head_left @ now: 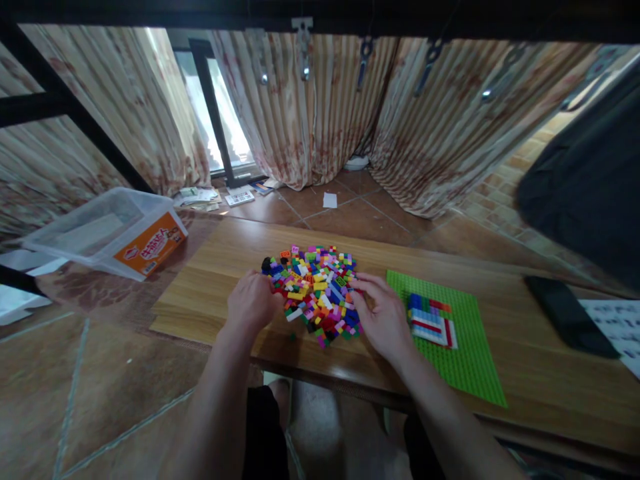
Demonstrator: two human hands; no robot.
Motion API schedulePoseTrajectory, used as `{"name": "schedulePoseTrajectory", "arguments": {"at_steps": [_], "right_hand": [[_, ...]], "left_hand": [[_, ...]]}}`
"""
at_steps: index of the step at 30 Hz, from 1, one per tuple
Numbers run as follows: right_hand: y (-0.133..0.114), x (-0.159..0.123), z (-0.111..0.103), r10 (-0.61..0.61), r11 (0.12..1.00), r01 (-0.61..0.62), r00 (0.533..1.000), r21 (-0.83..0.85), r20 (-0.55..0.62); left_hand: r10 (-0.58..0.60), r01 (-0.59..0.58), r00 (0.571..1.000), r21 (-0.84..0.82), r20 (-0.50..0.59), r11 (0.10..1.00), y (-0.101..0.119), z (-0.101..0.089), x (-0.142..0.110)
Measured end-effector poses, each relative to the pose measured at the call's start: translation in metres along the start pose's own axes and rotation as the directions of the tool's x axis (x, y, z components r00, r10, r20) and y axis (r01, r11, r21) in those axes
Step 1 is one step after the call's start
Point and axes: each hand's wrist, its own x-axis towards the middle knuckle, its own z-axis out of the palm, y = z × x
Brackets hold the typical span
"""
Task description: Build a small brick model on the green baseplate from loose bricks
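A heap of small multicoloured building bricks [320, 293] lies on the wooden table between my hands. My left hand [254, 300] rests at the heap's left edge with its fingers curled in; whatever they hold, if anything, is hidden. On the right side my right hand [383, 313] touches the bricks, fingers stretched out and thumb apart. Just right of that hand lies a green studded baseplate [473, 340]. A flat block of joined bricks [431, 321], in blue, red, white and light blue rows, sits on it.
A clear plastic bin [100, 230] with an orange label stands at the left. A dark phone-like object [573, 317] and a printed sheet [613, 330] lie at the table's right. A dark bar with hanging clips [303, 50] crosses the top. Striped curtains [320, 113] hang behind.
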Motion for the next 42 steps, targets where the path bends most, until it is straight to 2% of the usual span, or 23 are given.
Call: {"name": "schedulePoseTrajectory", "arguments": {"at_steps": [3,5,7,9,12,14,19,21,23,26,29,34,38,42], "right_hand": [[0.003,0.003,-0.008,0.011,1.000,-0.011,0.999,0.008,-0.043],[0.005,0.005,-0.013,0.024,0.999,-0.022,0.996,0.026,-0.082],[0.007,0.007,-0.019,0.041,0.998,-0.035,0.992,0.055,-0.118],[0.010,0.008,-0.025,0.054,0.996,-0.042,0.988,0.082,-0.143],[0.014,0.008,-0.033,0.070,0.993,-0.053,0.984,0.104,-0.166],[0.015,0.006,-0.036,0.082,0.991,-0.063,0.983,0.120,-0.161],[0.004,0.000,-0.041,0.051,0.967,-0.043,0.998,0.250,-0.026],[0.001,-0.001,-0.044,0.040,0.961,-0.043,0.999,0.275,0.017],[0.003,-0.002,-0.050,0.060,0.959,-0.062,0.998,0.276,0.019],[0.011,-0.003,-0.063,0.100,0.963,-0.101,0.995,0.252,0.018],[0.024,-0.005,-0.079,0.136,0.970,-0.139,0.990,0.198,0.031],[0.057,-0.008,-0.101,0.243,0.959,-0.239,0.970,0.150,-0.014],[0.085,-0.007,-0.115,0.308,0.946,-0.302,0.951,0.115,-0.041],[0.102,-0.006,-0.119,0.363,0.928,-0.362,0.932,0.090,0.001]], "left_hand": [[-0.022,0.021,1.000,-0.115,-0.003,0.993,-0.003,-0.012,0.000],[-0.039,0.040,0.999,-0.248,0.007,0.968,-0.003,-0.018,0.001],[0.011,-0.013,1.000,-0.423,-0.006,0.906,-0.001,-0.021,0.002],[0.109,-0.107,0.994,-0.598,-0.032,0.795,0.007,-0.018,0.001],[0.232,-0.176,0.972,-0.758,-0.034,0.628,0.028,-0.007,-0.005],[0.301,-0.190,0.954,-0.799,-0.012,0.571,0.048,0.002,-0.012],[0.443,-0.136,0.894,-0.897,0.071,0.420,0.096,0.024,-0.026],[0.468,-0.123,0.881,-0.921,0.071,0.369,0.108,0.029,-0.027],[0.448,-0.113,0.892,-0.934,0.055,0.339,0.118,0.033,-0.026],[0.413,-0.102,0.910,-0.945,0.039,0.312,0.129,0.039,-0.023],[0.428,-0.098,0.903,-0.951,0.039,0.292,0.142,0.047,-0.022],[0.452,-0.104,0.892,-0.956,0.033,0.275,0.169,0.068,-0.020],[0.431,-0.205,0.902,-0.911,-0.034,0.357,0.187,0.084,-0.014],[0.419,-0.283,0.905,-0.832,-0.068,0.477,0.195,0.093,-0.006]]}}
